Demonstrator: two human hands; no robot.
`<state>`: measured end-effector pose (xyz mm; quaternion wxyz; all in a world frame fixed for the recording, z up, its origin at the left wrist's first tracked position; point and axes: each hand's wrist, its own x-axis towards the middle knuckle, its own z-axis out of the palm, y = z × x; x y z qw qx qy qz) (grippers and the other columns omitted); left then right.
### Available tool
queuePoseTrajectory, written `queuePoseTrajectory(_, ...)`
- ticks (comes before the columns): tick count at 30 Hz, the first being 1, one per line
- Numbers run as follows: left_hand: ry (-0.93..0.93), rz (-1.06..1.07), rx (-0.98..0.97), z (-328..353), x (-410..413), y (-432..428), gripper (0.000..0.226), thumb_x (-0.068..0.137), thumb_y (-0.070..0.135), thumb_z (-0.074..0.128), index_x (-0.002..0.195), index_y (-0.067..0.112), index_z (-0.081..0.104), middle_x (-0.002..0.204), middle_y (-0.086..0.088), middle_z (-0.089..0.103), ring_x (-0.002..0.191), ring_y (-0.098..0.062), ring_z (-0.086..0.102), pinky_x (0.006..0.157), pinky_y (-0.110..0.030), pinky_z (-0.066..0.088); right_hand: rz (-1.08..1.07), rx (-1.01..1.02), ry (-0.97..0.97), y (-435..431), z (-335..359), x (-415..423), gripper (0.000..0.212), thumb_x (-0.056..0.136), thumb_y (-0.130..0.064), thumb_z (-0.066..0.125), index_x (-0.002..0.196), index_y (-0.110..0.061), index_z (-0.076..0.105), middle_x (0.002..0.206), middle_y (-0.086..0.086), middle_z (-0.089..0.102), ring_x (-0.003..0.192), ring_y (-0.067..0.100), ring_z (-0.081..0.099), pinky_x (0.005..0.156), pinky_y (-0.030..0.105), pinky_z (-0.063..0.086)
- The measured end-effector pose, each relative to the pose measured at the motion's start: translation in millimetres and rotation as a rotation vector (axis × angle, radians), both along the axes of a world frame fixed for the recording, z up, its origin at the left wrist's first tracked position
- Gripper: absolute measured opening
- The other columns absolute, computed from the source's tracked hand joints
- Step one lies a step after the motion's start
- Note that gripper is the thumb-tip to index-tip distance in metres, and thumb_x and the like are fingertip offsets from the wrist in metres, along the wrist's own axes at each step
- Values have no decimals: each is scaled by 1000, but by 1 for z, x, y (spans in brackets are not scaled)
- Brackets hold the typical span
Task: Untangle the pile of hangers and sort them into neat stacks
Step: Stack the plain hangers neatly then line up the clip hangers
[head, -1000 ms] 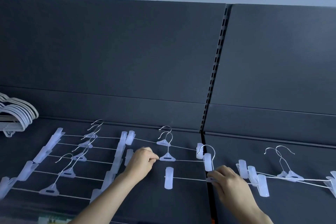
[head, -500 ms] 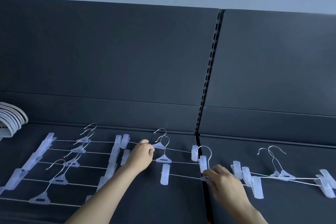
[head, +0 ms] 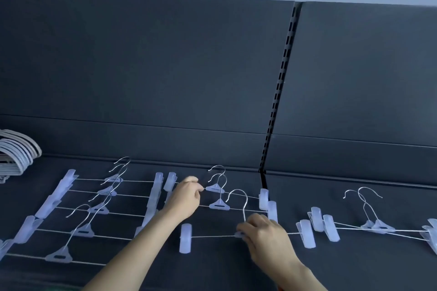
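Clear-plastic clip hangers with wire hooks lie on a dark shelf [head: 212, 271]. A neat row of several hangers [head: 94, 205] fills the left. In the middle, two hangers [head: 218, 204] lie one behind the other. My left hand [head: 186, 198] pinches the wire bar of the rear one beside its hub. My right hand [head: 264, 231] grips the centre of a third hanger [head: 189, 238] in front, whose hook stands up above my fingers. Two crossed hangers [head: 376, 227] lie at the right.
A stack of white plastic hangers [head: 16, 153] sits at the far left against the back panel. The dark back wall rises behind the shelf, with a slotted upright [head: 279, 87] at the seam between two shelf sections.
My right hand has slid the front hanger toward me and left, its hook now standing up. My left hand moved slightly toward the rear hanger's hub.
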<state>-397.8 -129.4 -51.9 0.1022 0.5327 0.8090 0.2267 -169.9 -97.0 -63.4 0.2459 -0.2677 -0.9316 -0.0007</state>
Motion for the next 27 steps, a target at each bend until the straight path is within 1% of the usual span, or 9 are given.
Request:
queuePoseTrajectory(3, -12, 58, 85, 7, -7, -11, 31, 92, 3, 39, 107, 7, 65, 125, 1, 53, 110, -15, 53, 78, -12, 32, 28, -18, -78, -11, -6, -15, 20, 51, -34, 80, 63, -35, 63, 57, -13, 53, 48, 4, 52, 43, 13, 34)
queuePoseTrajectory(8, -34, 59, 82, 10, -10, -20, 29, 91, 5, 41, 104, 6, 66, 116, -2, 60, 104, -14, 58, 79, -13, 37, 15, -73, -132, -15, -10, -26, 23, 49, -39, 78, 68, -39, 65, 58, -16, 56, 50, 2, 54, 46, 12, 39)
queuePoseTrajectory(12, -57, 50, 44, 8, -9, -22, 25, 91, 7, 43, 95, 3, 67, 105, -2, 62, 95, -20, 61, 85, -38, 50, -56, -260, -32, 1, 16, -11, 14, 75, -31, 52, 83, -29, 64, 81, -7, 64, 78, 17, 61, 63, 29, 49)
queuePoseTrajectory(14, -57, 54, 44, 9, -8, -20, 23, 90, 8, 44, 91, 1, 66, 103, -3, 63, 93, -23, 62, 83, -43, 51, -208, -358, 46, 26, 36, -5, 13, 83, -20, 51, 83, -22, 64, 86, 1, 63, 87, 27, 57, 68, 32, 48)
queuePoseTrajectory(17, -63, 23, 37, 14, -1, -13, 19, 89, 18, 52, 98, 8, 66, 104, 2, 61, 97, -17, 59, 81, -32, 48, -426, -389, -119, 65, 52, 0, 24, 83, -15, 45, 59, -17, 42, 63, -3, 45, 69, 26, 45, 49, 25, 27)
queuePoseTrajectory(20, -121, -52, -3, 14, 12, -6, 19, 81, 25, 62, 94, 13, 68, 93, 2, 61, 87, -14, 58, 81, -33, 50, -505, -651, -260, 84, 48, -3, 17, 82, -23, 46, 69, -12, 47, 60, -1, 47, 62, 22, 43, 51, 25, 30)
queuePoseTrajectory(24, -192, -73, -66, 9, 28, -2, 14, 80, 23, 63, 92, 15, 67, 76, 9, 55, 76, -11, 53, 71, -25, 43, -512, -816, -140, 96, 35, -9, 15, 79, -15, 53, 77, -1, 59, 68, 5, 56, 62, 21, 45, 54, 24, 35)
queuePoseTrajectory(26, -259, -68, -60, 6, 30, 1, 3, 81, 16, 62, 79, 18, 64, 70, 7, 54, 71, -13, 51, 69, -25, 42, -517, -843, -87, 103, 30, -12, 19, 78, -9, 51, 86, 3, 63, 74, 11, 61, 66, 19, 45, 58, 26, 37)
queuePoseTrajectory(27, -296, -68, -61, 5, 31, 2, 11, 81, 14, 62, 72, 20, 60, 68, 5, 54, 69, -13, 50, 68, -24, 41, -510, -863, -62, 105, 29, -13, 20, 78, -8, 49, 87, 6, 62, 73, 11, 59, 67, 19, 43, 60, 26, 36)
